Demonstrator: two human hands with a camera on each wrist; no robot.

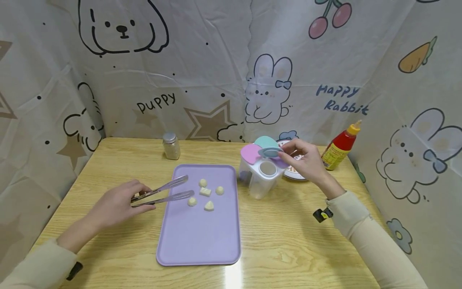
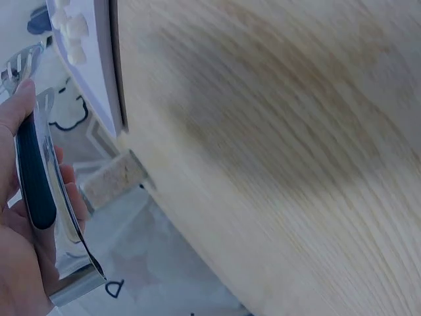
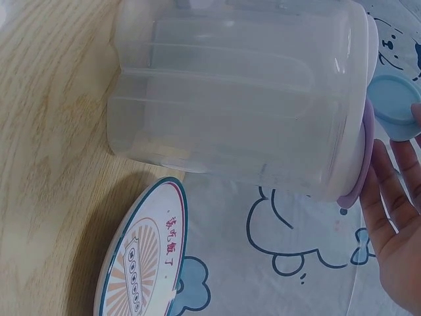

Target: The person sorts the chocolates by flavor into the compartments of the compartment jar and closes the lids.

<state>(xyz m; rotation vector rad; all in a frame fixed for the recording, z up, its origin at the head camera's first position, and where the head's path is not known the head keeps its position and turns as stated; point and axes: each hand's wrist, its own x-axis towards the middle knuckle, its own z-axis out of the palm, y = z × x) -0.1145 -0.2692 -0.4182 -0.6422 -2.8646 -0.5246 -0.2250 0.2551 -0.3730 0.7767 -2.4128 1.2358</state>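
Tongs (image 1: pixel 173 184) in left hand (image 1: pixel 116 202), blue lid (image 1: pixel 270 152) in right hand (image 1: pixel 306 161).

Left hand (image 1: pixel 117 203), right hand (image 1: pixel 307 162): both gripping.
Left thumb opposes curled fingers; right thumb and finger pinch, that hand farther forward.

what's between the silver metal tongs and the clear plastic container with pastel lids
Small cream pieces on the rectangular purple tray lie between, in the head view.

Round the purple tray (image 1: pixel 200 239), I see passage over the tabletop (image 1: pixel 285 249) at four o'clock; tongs (image 1: pixel 177 196) block ten, a jar (image 1: pixel 171 148) stands at eleven, the canister (image 1: pixel 258 184) at two.
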